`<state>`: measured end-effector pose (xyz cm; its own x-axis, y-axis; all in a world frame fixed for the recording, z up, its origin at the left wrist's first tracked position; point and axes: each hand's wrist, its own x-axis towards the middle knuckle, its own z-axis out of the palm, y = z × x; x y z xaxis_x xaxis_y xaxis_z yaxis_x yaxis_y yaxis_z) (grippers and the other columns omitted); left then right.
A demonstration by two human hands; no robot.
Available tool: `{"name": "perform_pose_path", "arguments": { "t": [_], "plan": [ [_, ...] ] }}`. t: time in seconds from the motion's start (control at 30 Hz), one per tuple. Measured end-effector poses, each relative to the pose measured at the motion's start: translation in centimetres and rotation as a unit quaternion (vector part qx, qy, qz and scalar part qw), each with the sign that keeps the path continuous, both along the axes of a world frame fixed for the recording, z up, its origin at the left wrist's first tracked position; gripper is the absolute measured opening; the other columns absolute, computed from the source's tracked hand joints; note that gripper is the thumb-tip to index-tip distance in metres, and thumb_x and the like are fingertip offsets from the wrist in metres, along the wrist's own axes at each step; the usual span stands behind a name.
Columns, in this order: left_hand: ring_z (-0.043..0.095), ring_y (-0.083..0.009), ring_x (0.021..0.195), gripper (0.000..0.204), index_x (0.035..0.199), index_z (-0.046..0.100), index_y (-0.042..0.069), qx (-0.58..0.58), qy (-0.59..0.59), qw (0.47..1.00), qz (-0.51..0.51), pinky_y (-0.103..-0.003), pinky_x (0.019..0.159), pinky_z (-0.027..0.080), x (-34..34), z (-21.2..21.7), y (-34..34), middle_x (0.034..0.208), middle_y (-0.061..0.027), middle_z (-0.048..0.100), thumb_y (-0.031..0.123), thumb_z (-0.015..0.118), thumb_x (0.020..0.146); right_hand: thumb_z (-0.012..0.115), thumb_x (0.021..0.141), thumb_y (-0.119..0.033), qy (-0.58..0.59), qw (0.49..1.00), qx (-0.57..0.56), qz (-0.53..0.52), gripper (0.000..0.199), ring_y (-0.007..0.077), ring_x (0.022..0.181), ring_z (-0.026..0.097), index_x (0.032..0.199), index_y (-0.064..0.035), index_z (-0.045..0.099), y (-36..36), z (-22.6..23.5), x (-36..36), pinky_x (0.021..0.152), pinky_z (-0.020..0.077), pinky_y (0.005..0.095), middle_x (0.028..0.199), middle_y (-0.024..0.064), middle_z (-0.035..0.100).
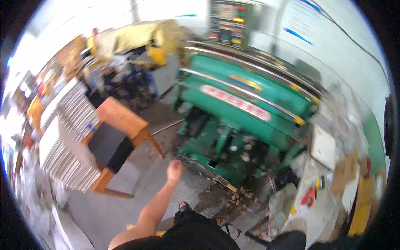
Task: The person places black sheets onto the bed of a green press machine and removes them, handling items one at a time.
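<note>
My left hand hangs out in front of me over the grey concrete floor, its fingers curled into a loose fist with nothing visible in it. The bare forearm comes up from the lower edge, left of my dark clothing. It is nearest the lower front of a large green machine, about a hand's width from the base. A wooden table with a dark mat on it stands to the left of the hand. My right hand is out of the picture. The whole picture is motion-blurred.
Tall stacks of pale sheets fill the left side beside the table. A control panel sits behind the machine. A cluttered white bench with a red tool is at the right. Scraps litter the floor by the machine's base.
</note>
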<state>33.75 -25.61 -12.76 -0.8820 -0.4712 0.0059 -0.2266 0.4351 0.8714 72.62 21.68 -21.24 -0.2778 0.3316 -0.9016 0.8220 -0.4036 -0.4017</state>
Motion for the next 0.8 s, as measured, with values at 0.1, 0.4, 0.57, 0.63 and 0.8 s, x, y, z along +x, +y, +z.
{"name": "perform_pose_path", "arguments": {
  "t": [0.1,0.4,0.57,0.63,0.8],
  "plan": [
    [0.062,-0.0303,0.083,0.021,0.104,0.061,0.005,-0.090,0.115,0.939,0.312,-0.042,0.077,0.049,6.0,0.7,-18.3,0.088,-0.0140,0.064,0.018,0.061,0.087,0.064,0.086,-0.028,-0.014,0.995,0.006,0.097,0.032,0.0285,0.071,0.064,0.097,0.0018,0.060,-0.9,0.2,-6.3,0.062,0.0506,0.0398,0.080,0.0162,0.062],
    [0.055,-0.0346,0.105,0.068,0.129,0.046,-0.002,-0.170,-0.050,0.877,0.446,-0.043,0.090,0.045,13.8,6.9,-34.0,0.117,-0.0200,0.050,0.030,0.077,0.078,0.066,0.087,-0.028,0.048,0.961,0.031,0.272,0.033,0.0258,0.073,0.066,0.095,0.0034,0.060,-6.7,2.1,-20.2,0.060,0.0521,0.0358,0.084,0.0153,0.065],
    [0.062,-0.0225,0.076,0.054,0.122,0.054,-0.002,0.054,-0.003,0.902,0.429,-0.034,0.069,0.052,15.6,4.7,-37.1,0.097,-0.0133,0.065,0.025,0.076,0.081,0.064,0.089,-0.024,0.126,0.939,0.049,0.315,0.030,0.0223,0.070,0.065,0.098,0.0045,0.060,-14.3,5.3,-24.8,0.059,0.0526,0.0332,0.083,0.0143,0.065],
    [0.059,-0.0155,0.069,0.047,0.119,0.054,-0.001,0.111,0.049,0.891,0.438,-0.029,0.057,0.049,16.3,4.5,-37.8,0.087,-0.0077,0.063,0.024,0.073,0.084,0.064,0.089,-0.022,0.105,0.917,0.035,0.383,0.029,0.0199,0.068,0.063,0.101,0.0045,0.061,-15.2,4.6,-25.0,0.059,0.0514,0.0326,0.083,0.0132,0.065],
    [0.051,-0.0128,0.052,0.023,0.079,0.053,0.003,0.311,0.127,0.872,0.357,-0.028,0.045,0.044,21.1,3.7,-38.0,0.066,-0.0021,0.054,0.016,0.071,0.083,0.060,0.089,-0.025,0.105,0.837,0.066,0.534,0.032,0.0182,0.076,0.063,0.106,0.0017,0.064,-12.9,1.3,-24.3,0.063,0.0499,0.0329,0.089,0.0098,0.068]
  ]
}}
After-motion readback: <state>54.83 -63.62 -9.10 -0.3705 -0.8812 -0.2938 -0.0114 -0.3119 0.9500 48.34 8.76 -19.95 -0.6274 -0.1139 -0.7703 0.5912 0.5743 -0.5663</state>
